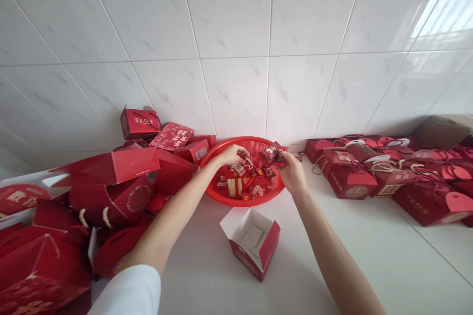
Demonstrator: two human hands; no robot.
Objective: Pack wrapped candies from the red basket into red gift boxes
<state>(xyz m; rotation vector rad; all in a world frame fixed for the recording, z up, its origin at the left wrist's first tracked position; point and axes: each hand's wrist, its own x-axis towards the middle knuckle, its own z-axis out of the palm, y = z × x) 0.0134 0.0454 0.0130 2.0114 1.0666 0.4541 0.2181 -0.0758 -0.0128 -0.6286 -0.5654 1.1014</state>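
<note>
I see a red basket (236,202) close to the back edge of the white table (199,266), by the wall (236,93). Little packets (234,187) lie inside it, shiny and mixed up. The right hand (293,174) is at the basket's right edge, with thumb and fingers pinched on a dark red packet (270,155). The left hand (236,154) is over the basket's back left side, fingers bent close to a red and white packet (237,170). I can't tell if it grips that one or only touches it.

The packets look very light. The wrappers seem thin and slippery, and what's inside may crack if squeezed hard. A soft pinch on a packet's end looks best.

An open box (246,258) sits just in front of the basket's near edge. It looks like thin, stiff card, light enough to slide or bend if pushed. Its side walls, down low, look best to hold; its flaps look floppy.

More red boxes crowd both sides of the table.
</note>
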